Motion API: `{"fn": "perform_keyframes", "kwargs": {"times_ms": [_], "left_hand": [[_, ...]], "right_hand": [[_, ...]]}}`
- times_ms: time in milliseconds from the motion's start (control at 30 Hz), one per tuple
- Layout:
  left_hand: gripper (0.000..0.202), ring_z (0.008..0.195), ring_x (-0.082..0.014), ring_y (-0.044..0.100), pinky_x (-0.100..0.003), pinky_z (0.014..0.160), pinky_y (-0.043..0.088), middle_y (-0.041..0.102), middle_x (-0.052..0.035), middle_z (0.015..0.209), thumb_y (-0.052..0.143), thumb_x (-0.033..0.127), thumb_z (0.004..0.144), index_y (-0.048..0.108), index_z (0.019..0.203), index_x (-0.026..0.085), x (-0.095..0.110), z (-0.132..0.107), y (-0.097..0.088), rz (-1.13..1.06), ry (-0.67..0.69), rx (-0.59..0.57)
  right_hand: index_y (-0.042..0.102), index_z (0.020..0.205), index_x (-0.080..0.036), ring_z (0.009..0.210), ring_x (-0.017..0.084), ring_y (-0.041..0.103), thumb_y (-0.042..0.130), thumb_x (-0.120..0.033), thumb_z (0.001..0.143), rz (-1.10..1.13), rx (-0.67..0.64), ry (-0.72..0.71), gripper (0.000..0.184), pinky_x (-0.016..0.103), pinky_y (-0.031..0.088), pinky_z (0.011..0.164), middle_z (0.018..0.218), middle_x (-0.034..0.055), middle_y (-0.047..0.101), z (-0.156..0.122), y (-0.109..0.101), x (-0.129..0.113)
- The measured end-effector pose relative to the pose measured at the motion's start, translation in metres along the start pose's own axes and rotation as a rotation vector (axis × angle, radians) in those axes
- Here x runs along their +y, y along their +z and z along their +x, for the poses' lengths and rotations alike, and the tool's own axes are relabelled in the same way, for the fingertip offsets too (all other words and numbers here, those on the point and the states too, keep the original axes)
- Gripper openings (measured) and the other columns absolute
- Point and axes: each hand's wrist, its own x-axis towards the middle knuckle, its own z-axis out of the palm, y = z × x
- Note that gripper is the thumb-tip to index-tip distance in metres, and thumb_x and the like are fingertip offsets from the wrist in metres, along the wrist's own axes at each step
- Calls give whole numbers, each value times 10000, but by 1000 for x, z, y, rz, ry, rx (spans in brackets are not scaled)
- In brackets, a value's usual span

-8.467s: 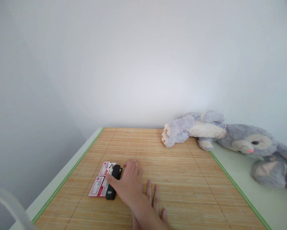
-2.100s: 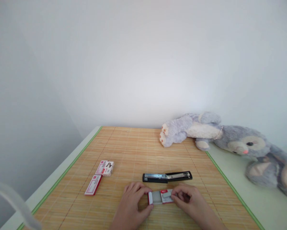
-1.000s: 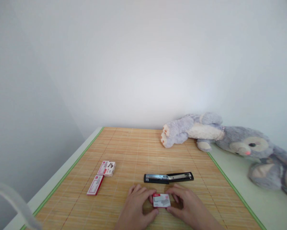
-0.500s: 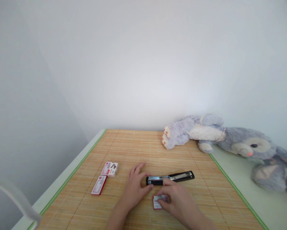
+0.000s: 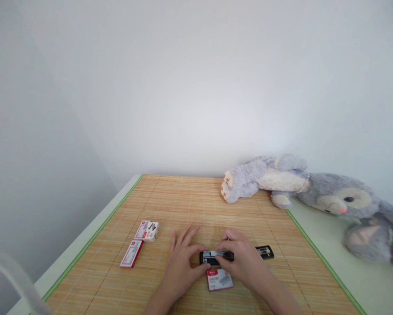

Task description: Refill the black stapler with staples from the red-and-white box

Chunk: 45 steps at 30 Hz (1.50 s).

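Note:
A black stapler point(image 5: 266, 252) lies opened out flat on the bamboo mat point(image 5: 196, 205). My left hand point(image 5: 182, 260) grips its left end between thumb and forefinger, the other fingers spread. My right hand point(image 5: 240, 255) is pinched over the stapler's metal channel, holding what looks like a strip of staples against it. A small red and white staple box point(image 5: 219, 279) lies on the mat just in front of both hands, untouched.
Two more staple boxes lie at the left, one upright-ish point(image 5: 147, 230) and one flat point(image 5: 131, 253). A grey plush rabbit point(image 5: 314, 190) sprawls at the back right, partly off the mat. The mat's green edges run along both sides.
Both hands let go of the staple box, which now lies on the mat. My left hand took the stapler's left end and my right hand moved up onto its channel.

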Motion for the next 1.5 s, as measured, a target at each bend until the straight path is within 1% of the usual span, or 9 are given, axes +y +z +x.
{"fn": "perform_keyframes", "kwargs": {"times_ms": [433,600,700,867,933,1000,1167,1333,1500], "left_hand": [[335,1579,-308,244,-683,1269,-25,408,66,1644,850,403,782,746,1099,437,-2,1,1,-14,-16,-10],[350,1570,-306,266,-676,1275,-1,430,64,1629,855,390,772,746,1101,437,-3,1,1,-17,-14,0],[349,1562,-309,286,-674,1277,18,442,59,1622,851,393,774,747,1104,437,-3,2,2,-18,-15,0],[354,1551,-307,307,-669,1278,64,471,43,1602,849,389,775,748,1112,435,-2,2,2,-13,-12,2],[348,1549,-305,312,-668,1279,65,480,43,1595,846,395,779,749,1111,437,-1,2,1,-15,-19,-4],[347,1547,-301,318,-663,1282,60,483,48,1593,842,403,785,748,1117,441,0,2,1,-20,-25,-11],[343,1535,-310,341,-660,1285,73,497,23,1585,840,384,783,756,1115,410,1,2,0,-41,-23,-6],[341,1527,-322,355,-667,1285,83,513,17,1572,850,386,772,764,1101,404,1,3,-1,-56,-25,-5],[353,1526,-307,358,-648,1292,97,512,31,1572,849,361,773,758,1110,412,3,3,-2,-60,-27,-8]], "right_hand": [[782,964,-303,940,197,601,788,-217,839,-22,-59,24,152,310,437,822,970,4,642,2,-5,12],[777,853,-289,933,198,596,782,-247,864,-75,-93,29,43,317,419,810,927,3,632,-4,-16,18],[788,893,-302,958,201,594,775,-222,864,-95,-119,10,86,319,409,814,936,1,639,-6,-9,13],[789,967,-323,966,207,588,734,-298,920,-88,-133,-23,76,326,417,827,949,4,645,-5,-1,-2],[780,980,-322,986,214,587,764,-291,889,-104,-133,-17,98,333,424,846,974,5,651,-6,-9,-1],[760,1021,-315,1048,234,580,816,-266,817,-137,-114,5,217,351,433,898,1042,12,659,-11,-24,8],[703,1200,-310,1227,301,529,863,-251,685,-202,-67,83,543,431,425,1038,1253,53,645,-30,-67,57],[759,979,-292,1090,283,614,772,-287,808,-134,-138,114,172,438,464,1007,1121,58,695,-44,-86,83],[754,1040,-292,1144,278,623,769,-386,850,96,-97,125,213,421,480,1036,1187,53,686,-43,-87,71]]}}
